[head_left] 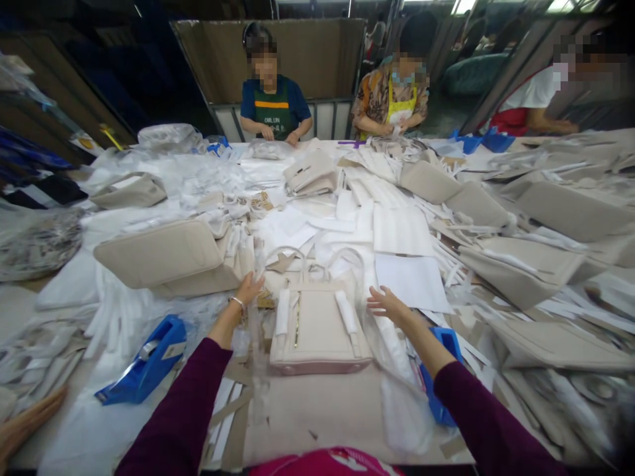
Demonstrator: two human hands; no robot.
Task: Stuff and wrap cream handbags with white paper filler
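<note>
The handbag [317, 330] lies flat on the counter [297, 423] just in front of the person, midway between the two outstretched arms, with its handles [347, 254] pointing away. Much of the wrapping on it looks done: both handles are sheathed in pale covering, and two white rolls [346, 311] sit over the straps on its face. The outer cover seems unfinished – clear film [397, 396] lies loose and crumpled on either side of the bag, though the glare makes it hard to tell whether the bag already sits inside it.

The left hand [249, 289] is at the bag's far left corner, fingers spread and resting by the film and the handle base, gripping nothing. The right hand [384, 304] hovers near the far right corner with fingers likewise splayed and empty.

A blue tape dispenser [149, 360] stands to the left and another [449, 344] lies under the right forearm – neither is touched. More beige bags [163, 254] and white paper scraps cover the rest of the counter, where other people [272, 99] work on the far side.
</note>
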